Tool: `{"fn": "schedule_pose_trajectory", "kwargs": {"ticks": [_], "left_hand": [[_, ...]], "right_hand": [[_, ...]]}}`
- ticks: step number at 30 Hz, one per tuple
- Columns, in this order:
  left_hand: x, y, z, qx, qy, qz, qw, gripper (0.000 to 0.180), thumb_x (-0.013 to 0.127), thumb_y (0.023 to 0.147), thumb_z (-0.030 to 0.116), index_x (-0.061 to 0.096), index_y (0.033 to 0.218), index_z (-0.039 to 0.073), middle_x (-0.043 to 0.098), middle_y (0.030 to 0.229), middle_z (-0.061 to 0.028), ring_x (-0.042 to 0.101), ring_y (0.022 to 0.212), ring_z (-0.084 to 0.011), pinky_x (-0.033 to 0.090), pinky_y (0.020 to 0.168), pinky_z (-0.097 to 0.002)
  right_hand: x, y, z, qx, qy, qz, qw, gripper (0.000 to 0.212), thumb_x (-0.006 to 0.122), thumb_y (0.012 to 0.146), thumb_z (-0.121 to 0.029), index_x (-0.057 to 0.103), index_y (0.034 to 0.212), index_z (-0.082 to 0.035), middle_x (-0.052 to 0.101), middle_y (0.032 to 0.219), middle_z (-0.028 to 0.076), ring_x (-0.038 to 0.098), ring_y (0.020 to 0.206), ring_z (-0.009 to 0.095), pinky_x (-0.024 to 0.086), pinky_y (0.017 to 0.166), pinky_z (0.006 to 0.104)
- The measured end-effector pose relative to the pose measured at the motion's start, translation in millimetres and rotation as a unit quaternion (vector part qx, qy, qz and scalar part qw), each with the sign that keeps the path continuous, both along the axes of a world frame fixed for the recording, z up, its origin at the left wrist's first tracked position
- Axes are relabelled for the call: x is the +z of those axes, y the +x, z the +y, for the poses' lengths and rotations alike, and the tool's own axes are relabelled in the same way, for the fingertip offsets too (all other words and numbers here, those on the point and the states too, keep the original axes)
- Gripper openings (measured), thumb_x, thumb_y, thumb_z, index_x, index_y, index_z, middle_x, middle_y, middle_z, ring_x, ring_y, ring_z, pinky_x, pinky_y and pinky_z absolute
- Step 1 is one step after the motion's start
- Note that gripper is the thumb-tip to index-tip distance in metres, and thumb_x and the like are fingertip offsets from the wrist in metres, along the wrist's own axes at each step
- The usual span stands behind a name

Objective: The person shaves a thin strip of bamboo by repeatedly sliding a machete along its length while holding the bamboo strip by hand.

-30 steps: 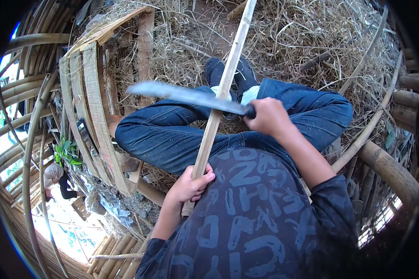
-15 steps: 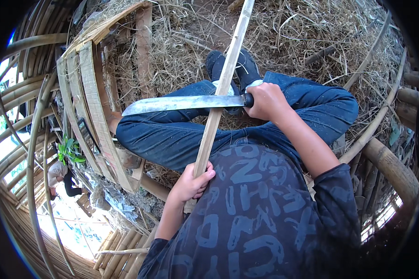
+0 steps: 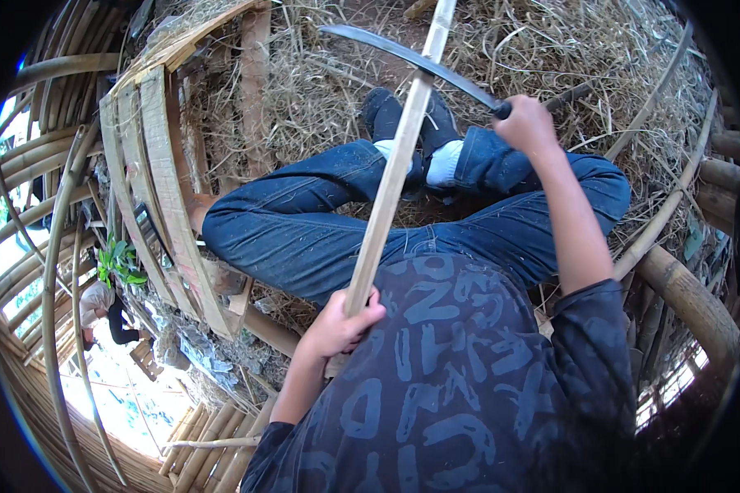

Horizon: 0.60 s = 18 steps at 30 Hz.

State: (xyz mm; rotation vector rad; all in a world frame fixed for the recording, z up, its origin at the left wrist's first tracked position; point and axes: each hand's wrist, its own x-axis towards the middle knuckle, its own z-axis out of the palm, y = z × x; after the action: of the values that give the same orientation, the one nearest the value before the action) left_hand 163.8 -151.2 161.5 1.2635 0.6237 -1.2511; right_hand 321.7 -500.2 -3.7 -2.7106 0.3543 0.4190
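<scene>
Machete raised over a bamboo slat

Our left hand (image 3: 337, 324) gripped the slat (image 3: 390, 177) at its lower end, slanting over our crossed legs; our right hand (image 3: 524, 123) clenched the machete (image 3: 411, 59) handle. We judged a controlled stroke, away from the left hand, best. We sat on straw-strewn ground (image 3: 304, 82) among bamboo poles (image 3: 691, 300).
</scene>
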Motion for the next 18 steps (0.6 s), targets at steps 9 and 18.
{"fn": "schedule_pose_trajectory", "kwargs": {"ticks": [9,18], "left_hand": [[-6,6,5,0.021,-0.038,0.044,0.998,0.02,0.063,0.093,0.021,0.049,0.093,0.007,0.033,0.052,0.0077,0.026,0.037,-0.0022,0.022,0.033,-0.0213],[-9,8,9,0.034,-0.033,0.06,0.997,0.017,0.061,0.095,0.018,0.049,0.092,0.007,0.034,0.052,0.0079,0.027,0.037,-0.0019,0.022,0.033,-0.0214]], "right_hand": [[31,-34,34,0.043,0.083,-0.022,0.995,0.049,0.072,0.075,-0.047,0.069,0.08,0.001,0.067,0.071,0.022,0.068,0.071,0.037,0.054,0.07,0.0446],[54,-80,100,0.182,0.209,-0.033,0.96,0.061,0.06,0.085,-0.059,0.063,0.073,0.0,0.06,0.061,0.023,0.062,0.063,0.043,0.049,0.06,0.0502]]}}
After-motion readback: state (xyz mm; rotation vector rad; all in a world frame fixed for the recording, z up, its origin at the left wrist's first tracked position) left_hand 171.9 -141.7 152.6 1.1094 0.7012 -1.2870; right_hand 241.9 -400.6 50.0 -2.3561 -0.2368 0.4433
